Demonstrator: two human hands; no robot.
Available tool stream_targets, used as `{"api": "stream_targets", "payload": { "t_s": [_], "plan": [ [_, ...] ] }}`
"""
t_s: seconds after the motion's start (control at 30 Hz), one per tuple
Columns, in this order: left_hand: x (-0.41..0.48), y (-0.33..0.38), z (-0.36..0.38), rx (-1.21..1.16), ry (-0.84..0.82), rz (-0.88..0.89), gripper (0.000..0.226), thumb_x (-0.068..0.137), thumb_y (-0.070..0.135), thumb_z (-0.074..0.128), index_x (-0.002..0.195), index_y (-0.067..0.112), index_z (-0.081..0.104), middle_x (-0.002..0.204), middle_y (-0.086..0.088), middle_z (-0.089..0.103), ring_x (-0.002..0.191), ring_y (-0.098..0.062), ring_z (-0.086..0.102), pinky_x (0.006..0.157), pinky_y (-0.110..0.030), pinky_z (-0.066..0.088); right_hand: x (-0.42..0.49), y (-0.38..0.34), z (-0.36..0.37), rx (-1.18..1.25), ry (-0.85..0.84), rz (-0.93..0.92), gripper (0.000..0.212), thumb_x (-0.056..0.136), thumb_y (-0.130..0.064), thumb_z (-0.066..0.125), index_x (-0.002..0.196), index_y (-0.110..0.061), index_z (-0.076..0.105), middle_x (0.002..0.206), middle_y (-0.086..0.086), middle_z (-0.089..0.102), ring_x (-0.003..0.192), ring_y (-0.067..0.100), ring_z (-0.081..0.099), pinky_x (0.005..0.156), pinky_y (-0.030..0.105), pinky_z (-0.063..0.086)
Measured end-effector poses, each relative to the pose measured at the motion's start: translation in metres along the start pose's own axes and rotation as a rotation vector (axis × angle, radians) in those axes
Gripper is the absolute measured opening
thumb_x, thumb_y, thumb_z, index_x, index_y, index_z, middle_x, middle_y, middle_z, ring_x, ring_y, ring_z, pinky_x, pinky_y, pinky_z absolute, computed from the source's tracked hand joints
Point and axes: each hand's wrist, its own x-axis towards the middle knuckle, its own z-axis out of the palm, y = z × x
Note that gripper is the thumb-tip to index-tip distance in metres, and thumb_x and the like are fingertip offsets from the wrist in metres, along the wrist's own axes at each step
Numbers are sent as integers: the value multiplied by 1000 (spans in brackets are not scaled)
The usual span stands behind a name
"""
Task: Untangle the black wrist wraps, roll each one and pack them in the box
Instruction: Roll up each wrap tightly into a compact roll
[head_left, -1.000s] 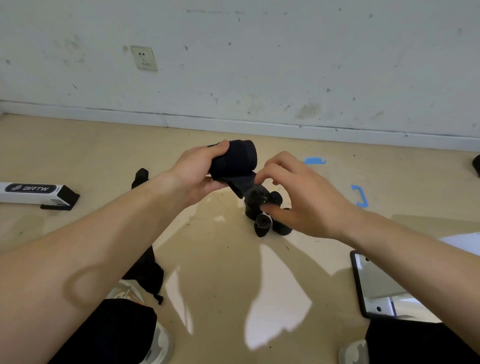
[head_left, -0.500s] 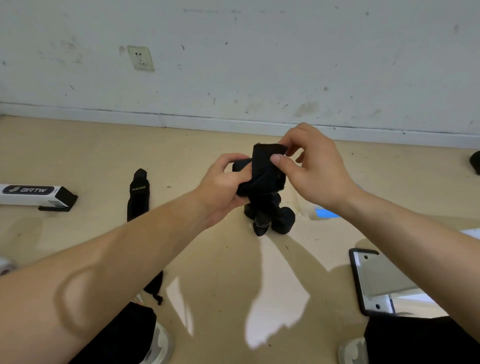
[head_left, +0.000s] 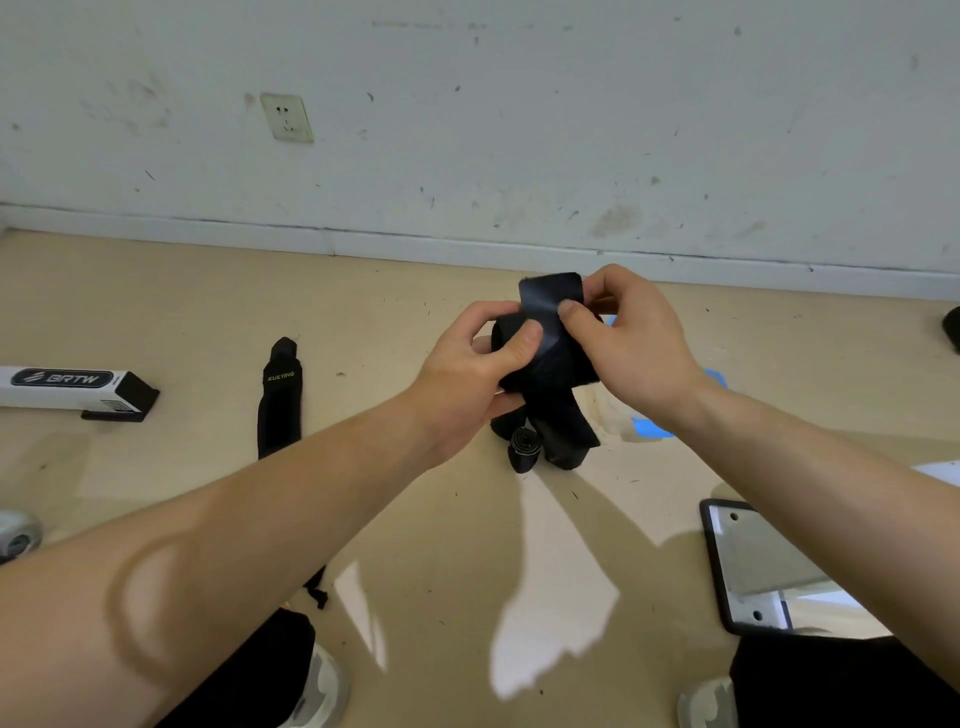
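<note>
A rolled black wrist wrap (head_left: 550, 364) is held above the floor at centre. My left hand (head_left: 478, 369) grips the roll from the left, thumb on top. My right hand (head_left: 628, 343) pinches the wrap's loose end flap, which sticks up above the roll. Under the hands, rolled black wraps (head_left: 545, 441) stand on the floor in a small cluster. An unrolled black wrap (head_left: 279, 400) with yellow lettering lies flat to the left. The white and black box (head_left: 67, 389) lies at the far left, its end open.
The wall and skirting run across the back. Blue tape marks (head_left: 654, 426) sit on the floor behind my right wrist. A dark-framed plate (head_left: 748, 561) lies at the right. My knees and shoes fill the bottom corners. A dark object (head_left: 951, 327) sits at the right edge.
Both hands have turned the roll and drawn the loose end up and over it. The right hand moved from below the roll to its upper right, pinching the flap.
</note>
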Motion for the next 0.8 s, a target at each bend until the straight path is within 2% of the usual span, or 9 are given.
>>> {"api": "stream_targets", "payload": {
  "t_s": [0.1,0.2,0.3,0.37,0.43,0.5,0.57,0.67,0.8],
  "plan": [
    [-2,3,0,68,2,18,34,98,18,69,131,17,60,112,-11,75,96,-23,76,82,-38,64,-1,1,0,27,0,46,13,96,-23,62,85,-17,60,82,-3,66,76,11,60,62,16,44],
    [-3,0,3,129,17,15,32,97,20,71,127,21,61,110,-7,75,96,-22,75,91,-46,63,0,2,0,43,-25,117,23,97,-27,63,79,-14,58,71,-3,58,65,13,52,59,25,41],
    [-3,-1,4,168,13,36,40,97,20,71,131,28,51,117,-13,73,91,-18,73,89,-43,62,0,3,1,56,-35,149,22,96,-26,63,79,-14,55,72,-2,55,66,14,51,61,28,42],
    [-4,-2,3,211,-15,64,44,99,20,69,132,35,45,117,-16,72,91,-18,73,86,-41,62,-2,3,2,82,-39,177,14,95,-25,64,89,-14,56,78,-2,57,69,13,53,63,26,43],
    [-6,-3,5,254,-48,80,38,101,18,66,128,37,49,110,-14,70,89,-19,71,84,-41,61,-2,6,3,136,-55,222,11,93,-22,65,94,-16,56,83,-1,56,71,13,54,63,26,44],
    [-8,-4,5,284,-58,87,27,101,17,64,121,35,58,106,-10,66,87,-18,70,75,-32,61,-1,7,3,172,-88,264,9,93,-15,63,94,-18,55,83,2,56,69,15,55,60,27,44],
    [-8,-7,5,338,-49,82,21,100,18,65,113,34,64,108,-4,65,88,-17,69,72,-26,58,0,10,3,179,-118,307,10,92,-10,59,93,-19,56,83,4,58,66,18,57,56,28,44],
    [-7,-11,5,338,-42,34,20,99,21,67,114,35,67,116,-3,67,95,-17,69,70,-23,56,2,16,2,180,-141,369,12,93,-7,58,91,-19,59,81,5,62,61,17,58,50,24,43],
    [-1,-5,1,191,31,-48,25,100,21,68,124,26,66,115,-6,68,99,-21,70,66,-26,60,3,22,4,121,1,320,2,99,-22,57,98,-20,58,84,-2,60,72,12,56,63,23,44]
  ]
}}
